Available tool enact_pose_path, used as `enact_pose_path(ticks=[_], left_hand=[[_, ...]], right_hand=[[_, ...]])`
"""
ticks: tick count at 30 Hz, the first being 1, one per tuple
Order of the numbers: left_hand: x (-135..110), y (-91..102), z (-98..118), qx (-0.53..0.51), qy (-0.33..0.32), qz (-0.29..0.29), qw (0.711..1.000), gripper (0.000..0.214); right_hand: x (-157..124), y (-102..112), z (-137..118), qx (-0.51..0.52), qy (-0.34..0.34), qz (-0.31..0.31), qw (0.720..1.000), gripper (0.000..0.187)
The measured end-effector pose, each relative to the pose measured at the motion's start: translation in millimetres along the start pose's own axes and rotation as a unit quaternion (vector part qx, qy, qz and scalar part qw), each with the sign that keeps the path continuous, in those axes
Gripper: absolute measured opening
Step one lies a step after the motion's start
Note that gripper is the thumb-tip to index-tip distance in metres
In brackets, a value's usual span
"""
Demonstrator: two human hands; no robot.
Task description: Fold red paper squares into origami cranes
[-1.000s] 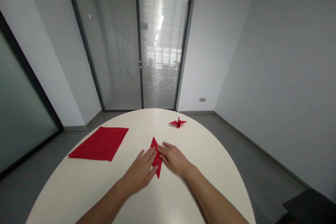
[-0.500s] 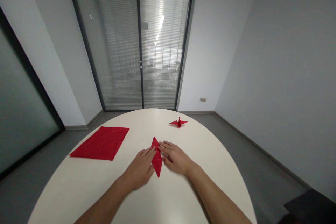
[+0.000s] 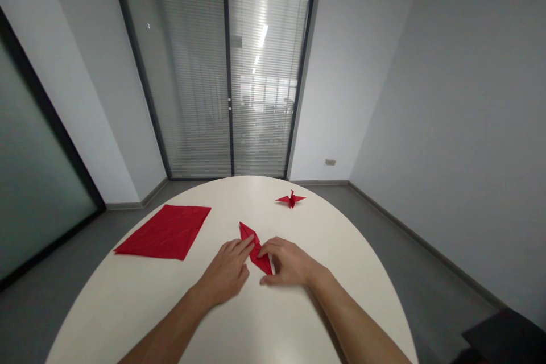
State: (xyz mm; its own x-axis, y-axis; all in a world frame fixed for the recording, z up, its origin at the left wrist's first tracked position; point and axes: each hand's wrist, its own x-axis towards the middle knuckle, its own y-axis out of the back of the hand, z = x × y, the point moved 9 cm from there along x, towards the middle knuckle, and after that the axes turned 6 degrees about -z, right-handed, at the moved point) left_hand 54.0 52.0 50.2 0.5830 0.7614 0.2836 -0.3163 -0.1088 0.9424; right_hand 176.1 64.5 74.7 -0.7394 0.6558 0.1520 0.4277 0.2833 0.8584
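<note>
Folded paper: a plain, solid red folded paper, long and narrow and pointed at both ends, creased along its length, with a matte surface
Where it lies: flat on the white table, near the middle, between the two hands; its far tip points away and to the left, its near tip towards the right hand
Left hand: the left hand lies palm down with the fingers stretched out and close together; the index fingertip rests on the left edge of the paper near its middle (it presses on the paper and closes round nothing)
Right hand: the right hand is arched over the near half of the paper, fingers curled, the index tip on the red surface and the thumb tip down by the near point; whether thumb and finger actually pinch the paper cannot be told
Flat sheet: a red square flat sheet lies well apart to the left on the same table, faintly wrinkled
Paper crane: a small red paper crane stands beyond the hands, near the far rim, wings spread
Room: grey walls, glass doors with slatted blinds behind the table, and a wall socket low to their right
</note>
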Motion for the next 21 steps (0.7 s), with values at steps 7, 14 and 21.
enact_pose_path(ticks=[7, 14, 21], left_hand=[[-0.2, 2.1, -0.9, 0.009, 0.009, 0.010, 1.000, 0.050], [0.2, 3.4, -1.7, 0.004, 0.010, 0.045, 0.999, 0.043], [2.1, 11.3, -4.1, -0.001, 0.017, 0.072, 0.997, 0.032]], right_hand=[[-3.2, 6.5, 2.2, -0.012, -0.035, 0.016, 0.999, 0.041], [-2.5, 8.6, 2.2, -0.039, -0.039, 0.019, 0.998, 0.033], [-2.2, 20.2, -1.7, -0.079, -0.041, 0.029, 0.996, 0.030]])
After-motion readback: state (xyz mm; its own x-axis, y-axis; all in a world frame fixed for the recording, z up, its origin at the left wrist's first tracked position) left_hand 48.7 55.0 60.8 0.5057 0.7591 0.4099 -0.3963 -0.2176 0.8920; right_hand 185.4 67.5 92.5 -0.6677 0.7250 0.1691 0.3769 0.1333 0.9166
